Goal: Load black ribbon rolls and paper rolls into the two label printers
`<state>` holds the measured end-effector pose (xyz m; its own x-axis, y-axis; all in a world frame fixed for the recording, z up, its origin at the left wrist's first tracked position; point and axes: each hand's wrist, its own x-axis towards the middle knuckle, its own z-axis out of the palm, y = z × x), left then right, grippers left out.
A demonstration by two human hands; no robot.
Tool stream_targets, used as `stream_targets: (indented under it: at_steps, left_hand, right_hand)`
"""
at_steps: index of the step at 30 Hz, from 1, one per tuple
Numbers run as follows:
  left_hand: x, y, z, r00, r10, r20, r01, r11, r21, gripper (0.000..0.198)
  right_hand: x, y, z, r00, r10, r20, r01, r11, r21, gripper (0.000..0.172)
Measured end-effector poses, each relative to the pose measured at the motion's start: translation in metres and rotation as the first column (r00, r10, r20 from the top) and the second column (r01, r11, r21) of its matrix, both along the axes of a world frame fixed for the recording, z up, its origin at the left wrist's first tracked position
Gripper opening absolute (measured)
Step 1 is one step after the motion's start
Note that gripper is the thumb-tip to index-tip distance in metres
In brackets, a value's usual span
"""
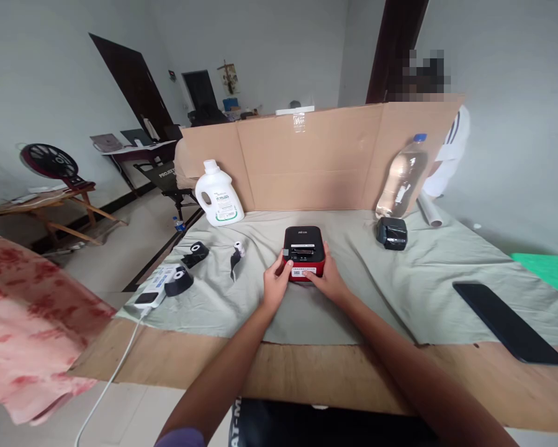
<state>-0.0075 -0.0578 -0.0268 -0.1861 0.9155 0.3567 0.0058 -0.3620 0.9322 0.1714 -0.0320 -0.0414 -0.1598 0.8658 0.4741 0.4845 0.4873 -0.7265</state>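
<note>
A small black and red label printer sits on the grey-green cloth in the middle of the table. My left hand grips its near left corner, thumb on the edge. My right hand clasps its near right side, fingers curled against the red base. A white label shows on the front face between my hands.
A white detergent bottle, two black rolls and a power strip lie at left. A clear water bottle, a black roll and a dark phone are at right. A cardboard screen stands behind; a person stands beyond it.
</note>
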Motion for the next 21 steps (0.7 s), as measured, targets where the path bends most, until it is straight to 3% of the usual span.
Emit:
stream_targets:
  at_steps: [5, 16, 21]
  left_hand:
    - [-0.003, 0.000, 0.003, 1.000, 0.023, -0.014, -0.023, 1.000, -0.007, 0.062]
    - [-0.012, -0.002, 0.004, 0.993, -0.015, -0.114, 0.019, 0.999, 0.035, 0.043]
    - [-0.021, 0.003, 0.004, 0.969, -0.006, -0.247, 0.027, 0.996, 0.082, 0.036]
  right_hand:
    - [0.000, 0.000, 0.002, 0.999, 0.006, -0.038, -0.006, 1.000, 0.019, 0.108]
    - [0.001, -0.012, 0.009, 0.999, -0.036, -0.037, 0.036, 0.999, 0.000, 0.100]
    - [0.003, -0.010, 0.009, 0.998, -0.051, -0.025, 0.051, 0.998, 0.021, 0.090]
